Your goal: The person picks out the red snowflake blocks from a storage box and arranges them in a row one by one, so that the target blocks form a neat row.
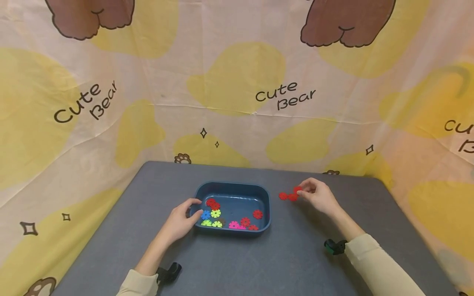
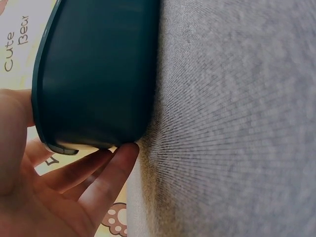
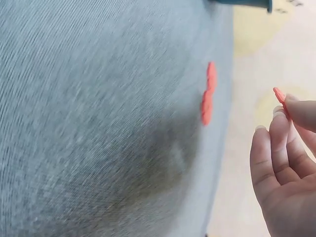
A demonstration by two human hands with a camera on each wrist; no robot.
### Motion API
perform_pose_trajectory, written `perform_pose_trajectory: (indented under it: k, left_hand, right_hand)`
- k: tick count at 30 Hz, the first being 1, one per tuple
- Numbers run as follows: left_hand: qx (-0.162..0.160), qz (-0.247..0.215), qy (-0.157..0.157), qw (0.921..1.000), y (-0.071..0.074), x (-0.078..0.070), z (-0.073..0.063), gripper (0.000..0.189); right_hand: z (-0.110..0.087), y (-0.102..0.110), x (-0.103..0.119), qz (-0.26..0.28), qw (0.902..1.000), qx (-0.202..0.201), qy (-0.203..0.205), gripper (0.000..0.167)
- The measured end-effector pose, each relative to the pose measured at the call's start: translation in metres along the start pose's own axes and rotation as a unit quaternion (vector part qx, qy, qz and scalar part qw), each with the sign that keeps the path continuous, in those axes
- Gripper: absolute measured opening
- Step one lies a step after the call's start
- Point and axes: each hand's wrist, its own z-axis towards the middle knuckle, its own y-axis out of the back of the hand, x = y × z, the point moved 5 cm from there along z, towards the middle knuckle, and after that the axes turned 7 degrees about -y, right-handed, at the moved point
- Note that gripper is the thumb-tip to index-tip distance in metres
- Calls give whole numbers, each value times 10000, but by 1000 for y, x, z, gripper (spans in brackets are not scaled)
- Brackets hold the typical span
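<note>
Red disc (image 1: pixel 298 190), one: small, flat, notched round the edge like a flower or gear; pinched between thumb and fingertips of the right hand (image 1: pixel 319 198), to the right of the tray and above the table. Two further red discs (image 1: pixel 293 197), same pattern, lying on the table just beside that hand, end to end, seen nearly edge-on in the right wrist view. Tray (image 1: pixel 232 186), one: dark blue, rectangular with rounded corners, glossy inside; gripped at its left end by the left hand (image 1: pixel 179 222), thumb at the rim and fingers against the outer wall. Contents: assorted loose discs, among them red, pink (image 1: pixel 234 225), yellow-green (image 1: pixel 215 213) and blue (image 1: pixel 205 214), grouped mainly at the left and along the near side. Condition of view: held disc partly covered by the fingers; a dull brownish piece (image 1: pixel 221 222) hard to make out; lowest discs overlapped by the near wall; left wrist view showing the tray's outside only; right wrist view cutting the tray off at the top edge. Table (image 1: pixel 266 263): grey, fine-textured, rounded far corners. Surround: pale pinkish cloth (image 1: pixel 237 24) with yellow patches, brown bear figures cropped above, paw prints, star outlines and "Cute Bear" lettering.
</note>
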Motion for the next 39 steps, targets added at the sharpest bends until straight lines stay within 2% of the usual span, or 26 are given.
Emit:
perform_pose_trajectory:
  k: [8,15,27,33,39]
  left_hand:
    - [2,13,-24,10000,0,0,0,37]
    - [1,-46,-31,10000,-1,0,-1,36]
    - [26,-55,44,10000,-3,1,-1,38]
    - [10,-74,-31,10000,-4,1,0,38]
    - [-1,-45,-43,10000,-3,2,0,38]
  right_hand:
    - [7,0,-21,-381,9985,147,-372,23]
    - [12,-6,-35,-753,9957,296,-444,18]
    - [17,-10,-42,-1033,9927,300,-542,18]
    - [16,-7,-43,-917,9936,289,-586,21]
    - [17,-5,-34,-832,9949,314,-472,24]
